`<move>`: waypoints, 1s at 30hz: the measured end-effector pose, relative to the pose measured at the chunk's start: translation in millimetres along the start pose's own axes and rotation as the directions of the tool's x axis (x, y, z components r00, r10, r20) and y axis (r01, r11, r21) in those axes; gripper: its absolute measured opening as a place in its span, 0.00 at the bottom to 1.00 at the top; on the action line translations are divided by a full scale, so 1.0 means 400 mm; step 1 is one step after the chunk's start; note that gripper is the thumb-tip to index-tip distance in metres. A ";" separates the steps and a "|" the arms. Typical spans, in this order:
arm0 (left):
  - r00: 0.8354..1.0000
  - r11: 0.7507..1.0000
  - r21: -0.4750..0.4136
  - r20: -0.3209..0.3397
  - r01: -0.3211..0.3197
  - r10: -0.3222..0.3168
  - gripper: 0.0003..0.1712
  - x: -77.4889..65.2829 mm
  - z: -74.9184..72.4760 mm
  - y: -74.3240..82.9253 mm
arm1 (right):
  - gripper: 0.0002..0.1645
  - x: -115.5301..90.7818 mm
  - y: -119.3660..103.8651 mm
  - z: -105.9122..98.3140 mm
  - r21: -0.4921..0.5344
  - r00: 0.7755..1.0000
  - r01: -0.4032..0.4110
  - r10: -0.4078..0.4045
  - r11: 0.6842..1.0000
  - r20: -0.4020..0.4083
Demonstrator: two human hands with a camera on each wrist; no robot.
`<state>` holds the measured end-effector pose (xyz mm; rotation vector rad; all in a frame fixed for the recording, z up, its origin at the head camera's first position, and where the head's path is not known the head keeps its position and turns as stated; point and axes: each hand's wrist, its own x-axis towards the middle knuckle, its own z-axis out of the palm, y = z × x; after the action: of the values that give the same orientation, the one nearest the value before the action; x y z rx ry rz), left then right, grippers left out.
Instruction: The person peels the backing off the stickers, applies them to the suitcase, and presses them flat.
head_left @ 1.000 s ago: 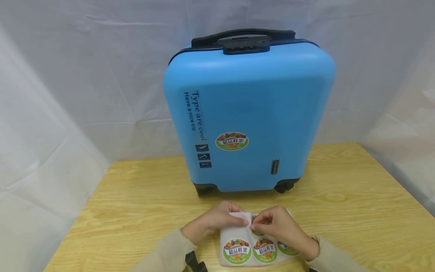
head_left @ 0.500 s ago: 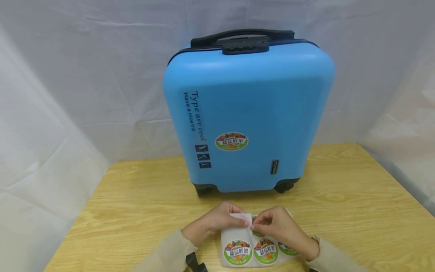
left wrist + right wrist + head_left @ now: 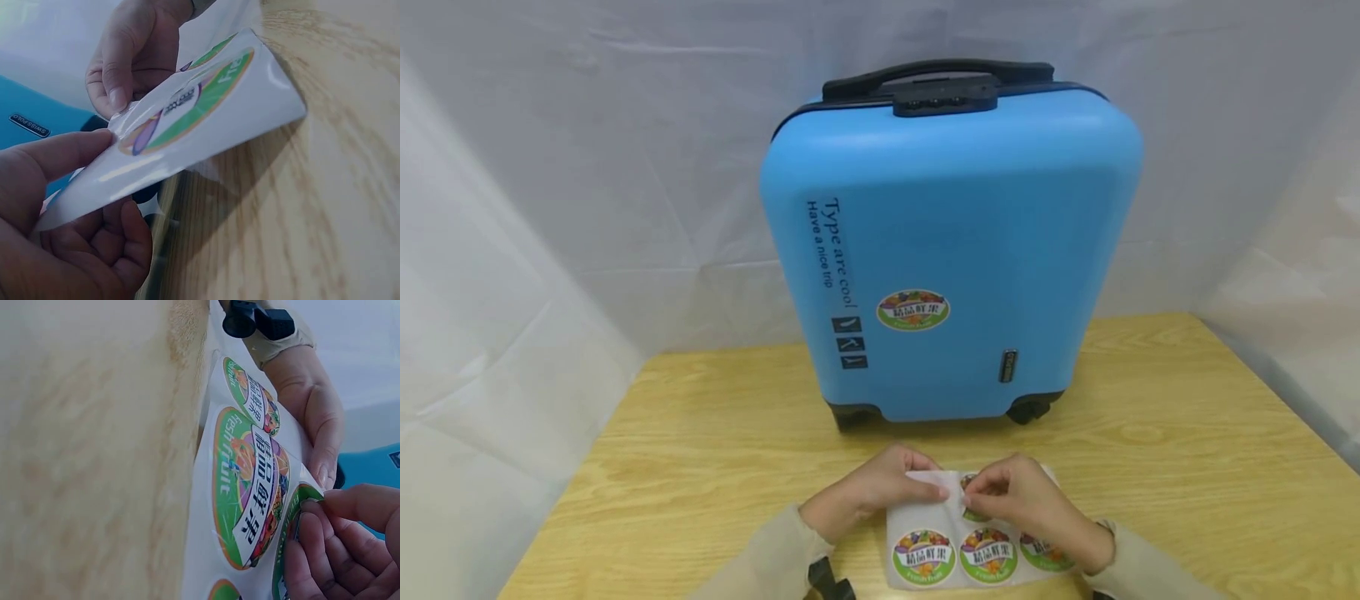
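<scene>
A white sheet of round fruit stickers (image 3: 917, 513) is held up off the table at its far side. My left hand (image 3: 880, 487) grips its upper left part, thumb on top and fingers beneath, as the left wrist view also shows. My right hand (image 3: 1026, 504) pinches the edge of a green-rimmed sticker (image 3: 304, 494) in the upper row, thumb against fingertips. That sticker is partly hidden by the fingers. Several whole stickers, such as one sticker (image 3: 988, 557), lie along the near row.
A blue suitcase (image 3: 970, 242) stands upright behind the hands, with one oval-looking fruit sticker (image 3: 913, 310) on its front. The wooden table (image 3: 700, 433) runs out to both sides. White sheeting (image 3: 587, 167) hangs behind and around it.
My right hand has shifted slightly right with the pinched sticker edge, and more of that sticker and the one at the near right now shows. My left hand stays about where it was.
</scene>
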<state>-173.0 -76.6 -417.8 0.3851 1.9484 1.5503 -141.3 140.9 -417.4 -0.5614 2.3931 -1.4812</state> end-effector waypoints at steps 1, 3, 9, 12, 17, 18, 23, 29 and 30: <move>1.000 1.000 -0.001 0.002 -0.002 0.002 0.11 0.000 -0.001 -0.001 | 0.07 0.000 0.001 -0.001 -0.006 1.000 -0.002 0.002 1.000 -0.002; 1.000 1.000 -0.002 0.000 -0.007 0.007 0.11 -0.001 -0.003 -0.003 | 0.07 -0.001 0.003 -0.002 -0.016 1.000 -0.005 0.004 1.000 -0.005; 1.000 1.000 0.000 -0.012 0.013 -0.013 0.10 -0.010 -0.009 -0.003 | 0.08 -0.010 0.008 -0.011 -0.016 1.000 0.003 -0.004 1.000 -0.014; 1.000 1.000 0.014 -0.019 0.019 -0.019 0.09 -0.014 -0.013 -0.002 | 0.09 -0.016 0.009 -0.018 -0.011 1.000 0.006 -0.006 1.000 -0.013; 0.999 0.999 0.039 -0.032 0.012 -0.011 0.09 -0.020 -0.019 0.002 | 0.10 -0.027 0.011 -0.030 0.013 1.000 -0.006 0.006 1.000 -0.016; 0.999 0.999 0.043 -0.033 0.011 -0.010 0.09 -0.021 -0.020 0.003 | 0.10 -0.029 0.012 -0.032 0.018 1.000 -0.011 0.011 1.000 -0.020; 1.000 0.999 0.051 -0.026 0.003 -0.002 0.08 -0.023 -0.023 0.000 | 0.09 -0.035 0.020 -0.042 0.032 0.999 -0.016 0.017 0.999 -0.028; 1.000 0.999 0.049 -0.013 -0.010 0.010 0.09 -0.023 -0.025 -0.004 | 0.10 -0.044 0.025 -0.060 0.102 1.000 -0.009 0.010 0.995 -0.017; 1.000 0.999 0.051 -0.013 -0.012 0.013 0.09 -0.022 -0.025 -0.003 | 0.10 -0.045 0.025 -0.063 0.107 1.000 -0.009 0.011 0.994 -0.016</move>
<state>-172.1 -89.8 -415.3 0.4098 2.0027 1.5173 -137.8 173.2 -415.0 -0.5134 2.3085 -1.6043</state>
